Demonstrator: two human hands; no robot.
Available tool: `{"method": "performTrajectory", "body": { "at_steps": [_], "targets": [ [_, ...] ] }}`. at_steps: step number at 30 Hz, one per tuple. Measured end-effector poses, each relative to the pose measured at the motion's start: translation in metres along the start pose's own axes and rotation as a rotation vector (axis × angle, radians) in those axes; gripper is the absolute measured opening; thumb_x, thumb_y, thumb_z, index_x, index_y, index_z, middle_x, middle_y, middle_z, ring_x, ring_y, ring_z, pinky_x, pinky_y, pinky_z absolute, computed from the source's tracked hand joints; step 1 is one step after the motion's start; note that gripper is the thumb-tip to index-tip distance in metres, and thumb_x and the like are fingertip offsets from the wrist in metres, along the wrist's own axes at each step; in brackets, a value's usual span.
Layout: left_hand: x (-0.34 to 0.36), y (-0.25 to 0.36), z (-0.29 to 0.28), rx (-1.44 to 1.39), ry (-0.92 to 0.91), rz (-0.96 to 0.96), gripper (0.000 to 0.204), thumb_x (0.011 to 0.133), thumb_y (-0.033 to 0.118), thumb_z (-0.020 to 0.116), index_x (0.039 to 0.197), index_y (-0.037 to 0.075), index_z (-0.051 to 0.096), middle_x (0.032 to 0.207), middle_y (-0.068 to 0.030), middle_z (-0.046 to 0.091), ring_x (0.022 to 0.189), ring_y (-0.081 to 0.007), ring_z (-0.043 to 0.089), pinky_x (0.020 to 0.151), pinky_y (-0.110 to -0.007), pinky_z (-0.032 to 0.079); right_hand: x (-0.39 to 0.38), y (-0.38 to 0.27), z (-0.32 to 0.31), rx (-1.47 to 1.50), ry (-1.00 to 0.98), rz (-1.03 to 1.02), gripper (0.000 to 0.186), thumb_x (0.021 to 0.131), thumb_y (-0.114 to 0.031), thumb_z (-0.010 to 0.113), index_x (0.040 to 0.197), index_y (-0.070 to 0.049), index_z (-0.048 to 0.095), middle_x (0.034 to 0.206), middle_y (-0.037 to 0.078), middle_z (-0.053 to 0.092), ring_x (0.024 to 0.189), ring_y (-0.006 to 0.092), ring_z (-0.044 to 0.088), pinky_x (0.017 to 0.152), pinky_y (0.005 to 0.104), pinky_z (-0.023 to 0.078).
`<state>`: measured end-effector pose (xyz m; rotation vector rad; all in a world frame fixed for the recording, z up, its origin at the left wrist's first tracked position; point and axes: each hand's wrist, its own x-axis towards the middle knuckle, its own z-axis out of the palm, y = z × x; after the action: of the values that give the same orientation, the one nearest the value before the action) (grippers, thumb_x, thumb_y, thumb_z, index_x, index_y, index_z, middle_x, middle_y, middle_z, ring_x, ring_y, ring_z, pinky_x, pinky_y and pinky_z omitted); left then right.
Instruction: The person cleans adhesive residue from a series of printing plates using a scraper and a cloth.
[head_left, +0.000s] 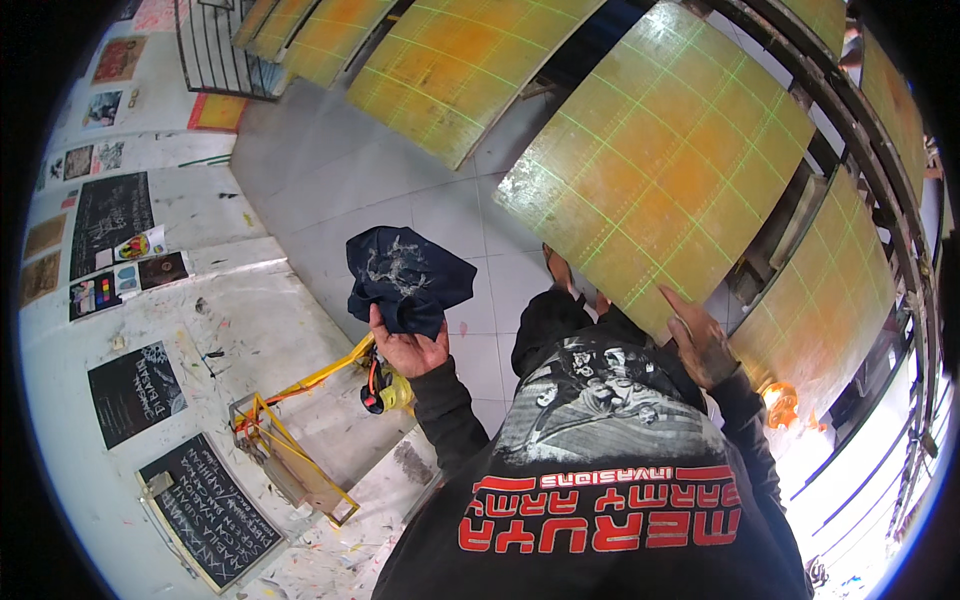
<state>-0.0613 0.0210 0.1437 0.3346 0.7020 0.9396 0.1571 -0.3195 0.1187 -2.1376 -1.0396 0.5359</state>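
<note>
In my left hand (408,352) is a dark navy cloth (412,280) with whitish smears on its top. The palm faces up beneath it and the fingers are partly hidden under the fabric. My right hand (703,342) is at the near corner of a large yellow-green board (665,150) marked with a bright green grid. Its index finger stretches over the board's edge and the thumb stands apart. The lower fingers are hard to make out. The board lies in front of me, tilted in view, with orange patches on its surface.
More gridded boards stand beyond (450,70) and at the right (820,290), beside a dark metal rack (850,90). On the left, a yellow-framed stand (290,450) and a yellow-black tool (385,388) are near the stained white wall. Bare feet (560,268) show on the tiled floor (320,170).
</note>
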Motion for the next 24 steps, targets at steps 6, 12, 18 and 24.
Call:
{"method": "performTrajectory", "body": {
  "at_steps": [6,12,18,24],
  "targets": [
    [0.012,-0.018,-0.021,0.048,0.074,-0.112,0.036,0.091,0.038,0.05,0.114,0.013,0.063,0.113,-0.0046,0.066,0.099,-0.0229,0.065,0.085,-0.039,0.053,-0.046,-0.011,-0.021,-0.469,-0.304,0.339,0.058,0.086,-0.005,0.055,0.139,-0.024,0.04,0.09,0.015,0.051,0.088,0.0341,0.057,0.07,0.0462,0.05],
    [0.03,-0.031,-0.027,0.013,0.071,-0.182,0.037,0.091,0.037,0.05,0.114,0.011,0.063,0.112,-0.0061,0.066,0.1,-0.0234,0.065,0.085,-0.039,0.053,-0.056,-0.01,0.006,-0.459,-0.375,0.493,0.066,0.082,-0.003,0.054,0.142,-0.026,0.035,0.094,0.02,0.053,0.084,0.0376,0.061,0.068,0.0477,0.052],
    [0.048,-0.024,-0.04,-0.019,0.178,-0.195,0.035,0.091,0.036,0.051,0.113,0.012,0.064,0.112,-0.0068,0.066,0.1,-0.0235,0.065,0.086,-0.04,0.053,0.01,-0.037,0.005,-0.456,-0.413,0.456,0.068,0.084,-0.004,0.052,0.144,-0.027,0.028,0.098,0.024,0.055,0.078,0.0407,0.063,0.067,0.0509,0.052],
    [0.069,-0.007,-0.062,-0.031,0.193,-0.219,0.037,0.09,0.037,0.052,0.112,0.01,0.065,0.113,-0.007,0.066,0.1,-0.0238,0.065,0.085,-0.043,0.054,0.082,-0.021,0.019,-0.548,-0.397,0.214,0.07,0.082,-0.004,0.052,0.145,-0.026,0.031,0.08,0.02,0.056,0.068,0.0393,0.062,0.059,0.0475,0.051]
  ]
}}
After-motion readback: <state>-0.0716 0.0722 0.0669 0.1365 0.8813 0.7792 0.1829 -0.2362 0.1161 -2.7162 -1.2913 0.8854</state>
